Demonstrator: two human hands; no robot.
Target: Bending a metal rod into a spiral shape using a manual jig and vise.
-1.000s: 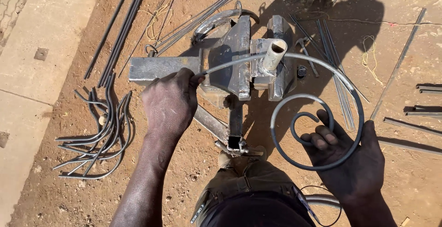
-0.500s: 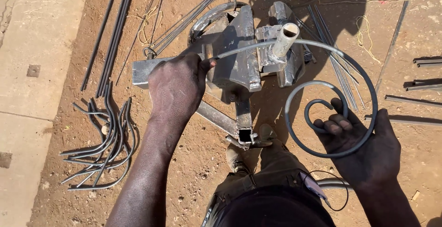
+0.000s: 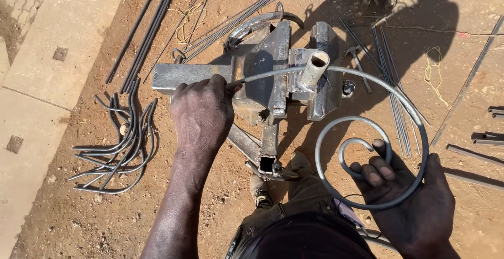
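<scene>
Left hand (image 3: 202, 114) fisted around the straight end of the steel rod (image 3: 273, 73). Rightward of that grip the rod lies roughly level through the bending jig (image 3: 278, 75) and past its upright pipe (image 3: 314, 68). Further right it arcs down into a finished scroll (image 3: 367, 164), cradled by loosely curled right hand (image 3: 415, 201). Left end looks unbent.

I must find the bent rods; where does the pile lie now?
In the head view the bent rods lie on the dirt at the left, beside the left hand and the concrete slab.
</scene>
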